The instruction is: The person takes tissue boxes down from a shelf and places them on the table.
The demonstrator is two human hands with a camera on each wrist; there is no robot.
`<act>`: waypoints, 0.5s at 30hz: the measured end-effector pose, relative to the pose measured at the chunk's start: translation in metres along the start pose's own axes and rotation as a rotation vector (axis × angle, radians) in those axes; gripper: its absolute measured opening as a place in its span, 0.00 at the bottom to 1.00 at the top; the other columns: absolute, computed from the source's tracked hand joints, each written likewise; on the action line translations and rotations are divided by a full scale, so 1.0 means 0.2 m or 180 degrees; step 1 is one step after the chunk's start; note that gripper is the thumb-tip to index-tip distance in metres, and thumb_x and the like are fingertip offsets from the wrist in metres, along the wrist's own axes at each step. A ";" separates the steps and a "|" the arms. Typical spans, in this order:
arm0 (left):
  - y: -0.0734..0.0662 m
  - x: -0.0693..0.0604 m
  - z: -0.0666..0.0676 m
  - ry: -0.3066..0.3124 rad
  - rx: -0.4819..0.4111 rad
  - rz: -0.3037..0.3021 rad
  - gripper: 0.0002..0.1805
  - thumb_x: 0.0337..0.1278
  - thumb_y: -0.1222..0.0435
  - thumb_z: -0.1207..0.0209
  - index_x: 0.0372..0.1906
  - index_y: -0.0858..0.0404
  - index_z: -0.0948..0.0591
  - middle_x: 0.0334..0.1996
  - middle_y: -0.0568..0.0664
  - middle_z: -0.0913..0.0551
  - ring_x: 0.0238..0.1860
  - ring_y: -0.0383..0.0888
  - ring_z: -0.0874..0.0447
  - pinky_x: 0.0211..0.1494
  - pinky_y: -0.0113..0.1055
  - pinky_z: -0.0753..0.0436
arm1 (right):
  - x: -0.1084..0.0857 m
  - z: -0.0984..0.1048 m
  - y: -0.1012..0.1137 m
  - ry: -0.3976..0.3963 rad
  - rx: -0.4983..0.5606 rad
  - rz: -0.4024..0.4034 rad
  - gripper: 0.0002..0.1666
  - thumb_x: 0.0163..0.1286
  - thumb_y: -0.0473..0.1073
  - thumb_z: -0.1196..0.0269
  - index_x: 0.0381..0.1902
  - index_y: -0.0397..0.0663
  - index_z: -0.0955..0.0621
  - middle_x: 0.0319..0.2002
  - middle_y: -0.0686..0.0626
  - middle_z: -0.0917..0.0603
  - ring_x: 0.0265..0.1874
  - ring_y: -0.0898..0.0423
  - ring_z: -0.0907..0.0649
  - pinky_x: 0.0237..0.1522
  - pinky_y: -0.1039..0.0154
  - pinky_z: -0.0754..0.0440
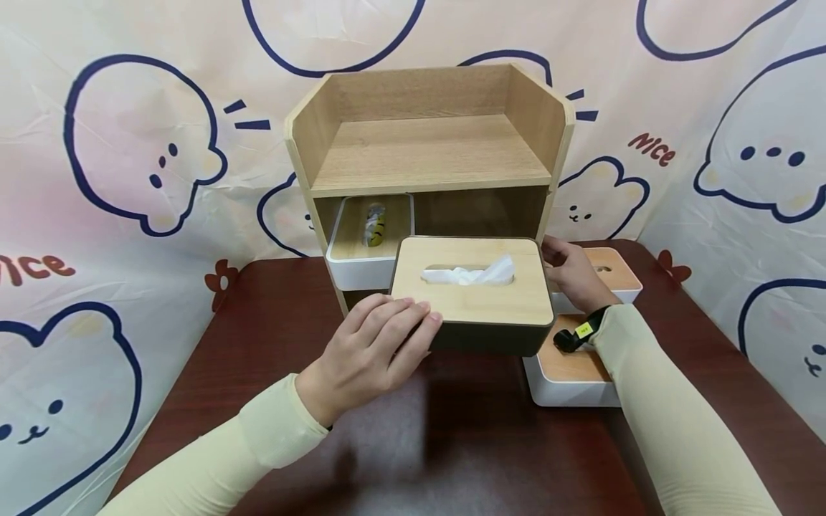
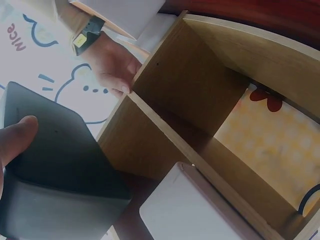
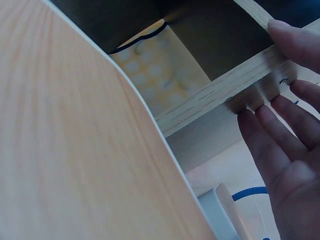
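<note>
My left hand [image 1: 377, 351] grips the front left corner of a dark tissue box [image 1: 490, 338] with a light wooden lid and white tissue in its slot. In the left wrist view the thumb [image 2: 22, 135] presses on the dark face of the box [image 2: 55, 150]. The box is held in front of the wooden shelf unit [image 1: 426, 154]. My right hand [image 1: 574, 276] holds the unit's right side panel; in the right wrist view, the fingers [image 3: 280, 135] lie along the panel's outer face [image 3: 200, 135], thumb at its front edge.
A white box [image 1: 368, 272] with a wooden top and a small yellow-patterned item [image 1: 374, 225] sits in the unit's left compartment. Right of the unit stand two white boxes with wooden lids [image 1: 616, 269], [image 1: 574, 365] on the dark red table [image 1: 271, 373]. Patterned cloth [image 1: 148, 136] hangs behind.
</note>
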State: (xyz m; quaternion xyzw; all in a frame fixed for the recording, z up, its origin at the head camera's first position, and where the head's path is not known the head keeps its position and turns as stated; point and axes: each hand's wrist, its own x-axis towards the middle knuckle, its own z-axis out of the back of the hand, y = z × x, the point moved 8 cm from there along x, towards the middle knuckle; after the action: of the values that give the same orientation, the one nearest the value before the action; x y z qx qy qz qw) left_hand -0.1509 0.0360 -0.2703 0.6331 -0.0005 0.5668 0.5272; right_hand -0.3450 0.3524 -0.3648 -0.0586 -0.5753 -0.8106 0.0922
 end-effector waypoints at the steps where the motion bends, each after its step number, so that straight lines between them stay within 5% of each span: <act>1: 0.00 0.00 0.00 0.0003 0.0003 -0.0004 0.12 0.71 0.64 0.47 0.48 0.68 0.20 0.43 0.58 0.18 0.41 0.52 0.18 0.44 0.42 0.20 | 0.00 0.00 0.00 0.0005 0.0006 0.0011 0.43 0.61 0.21 0.44 0.74 0.38 0.40 0.67 0.36 0.32 0.65 0.42 0.31 0.64 0.49 0.34; 8: -0.03 -0.04 -0.01 0.0062 -0.0020 0.0000 0.13 0.73 0.61 0.50 0.48 0.67 0.21 0.43 0.58 0.19 0.41 0.52 0.18 0.44 0.43 0.20 | 0.00 -0.01 -0.01 0.0037 0.0019 0.0056 0.42 0.63 0.25 0.40 0.74 0.40 0.40 0.69 0.37 0.33 0.67 0.43 0.33 0.61 0.60 0.31; 15: -0.03 -0.06 -0.01 0.0098 0.0009 0.0042 0.14 0.74 0.60 0.51 0.49 0.66 0.21 0.43 0.57 0.19 0.40 0.51 0.18 0.43 0.42 0.21 | 0.00 -0.01 0.00 0.0044 0.0113 0.0079 0.41 0.65 0.28 0.37 0.74 0.42 0.38 0.68 0.39 0.32 0.67 0.44 0.33 0.64 0.50 0.35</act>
State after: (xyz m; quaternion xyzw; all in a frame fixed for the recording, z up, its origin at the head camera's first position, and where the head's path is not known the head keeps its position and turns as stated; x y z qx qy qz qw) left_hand -0.1532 0.0334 -0.2844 0.6251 0.0043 0.5800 0.5224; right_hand -0.3458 0.3515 -0.3656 -0.0586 -0.5882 -0.7995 0.1072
